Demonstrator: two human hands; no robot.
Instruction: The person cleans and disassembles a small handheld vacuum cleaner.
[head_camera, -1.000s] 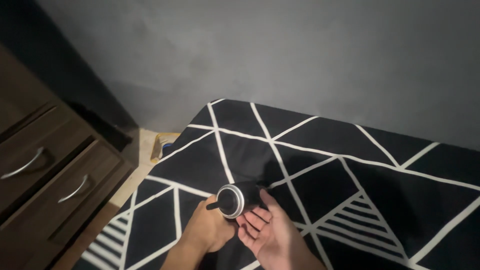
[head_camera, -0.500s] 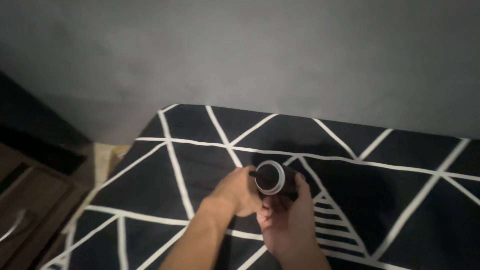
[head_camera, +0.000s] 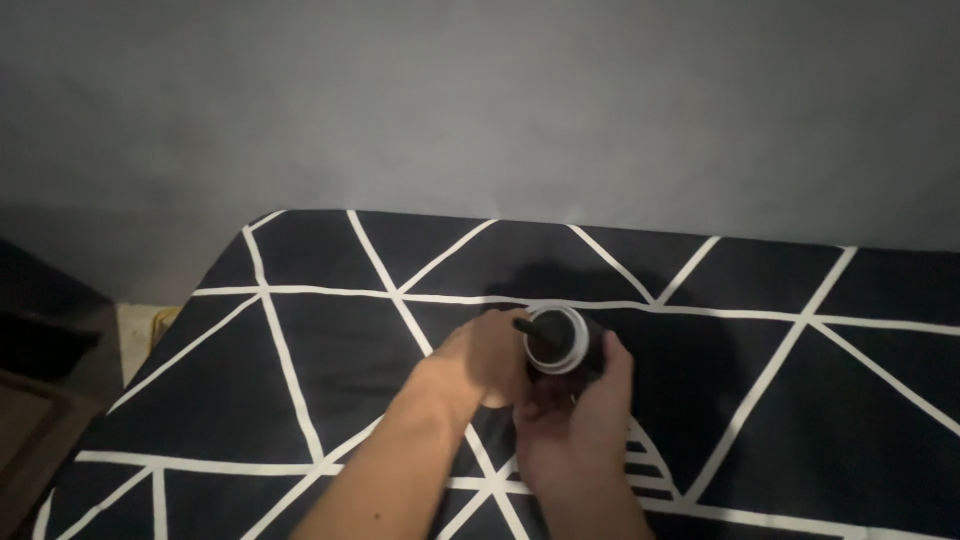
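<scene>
Two bare forearms come up from the bottom edge, each ending in a bare hand. The left hand (head_camera: 487, 357) has no ring, glove or bandage on it, and its forearm is uncovered along all of its visible length (no cuff or sleeve edge appears anywhere on it). The right hand (head_camera: 572, 425) is just as plain, with no glove or wrap, and its wrist carries no watch or band. The dim light hides finer detail.
</scene>
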